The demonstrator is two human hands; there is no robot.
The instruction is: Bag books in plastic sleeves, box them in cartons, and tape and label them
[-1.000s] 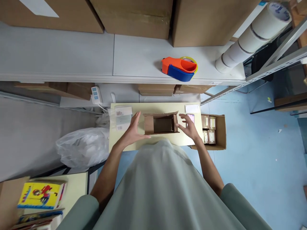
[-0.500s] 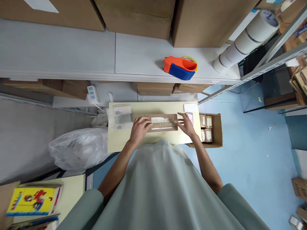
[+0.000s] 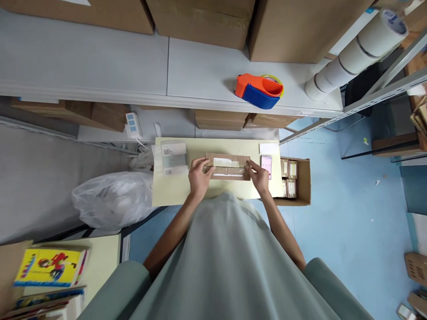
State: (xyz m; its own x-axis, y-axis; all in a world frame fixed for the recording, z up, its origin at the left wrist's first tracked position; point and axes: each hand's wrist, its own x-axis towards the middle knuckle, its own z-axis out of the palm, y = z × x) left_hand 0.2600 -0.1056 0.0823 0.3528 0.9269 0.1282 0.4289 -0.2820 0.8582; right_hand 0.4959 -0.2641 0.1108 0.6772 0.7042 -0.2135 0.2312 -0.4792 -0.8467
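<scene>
A small brown cardboard box (image 3: 228,166) with its flaps folded down lies on the pale yellow table (image 3: 173,191). My left hand (image 3: 199,178) grips its left end with fingers curled over the edge. At the right end, my right hand (image 3: 258,176) pinches the box. A strip of white tape or label shows on the box top. A phone (image 3: 266,166) with a lit screen lies just right of the box.
Clear packets (image 3: 173,158) lie at the table's left. An open carton (image 3: 295,180) of small boxes stands right of the table. An orange-and-blue tape dispenser (image 3: 258,90) sits on the grey shelf above. A white plastic bag (image 3: 111,199) lies at the left.
One second ago the box stood open with both hands spread beside it. Its flaps have since been folded shut, and both hands have closed onto its ends.
</scene>
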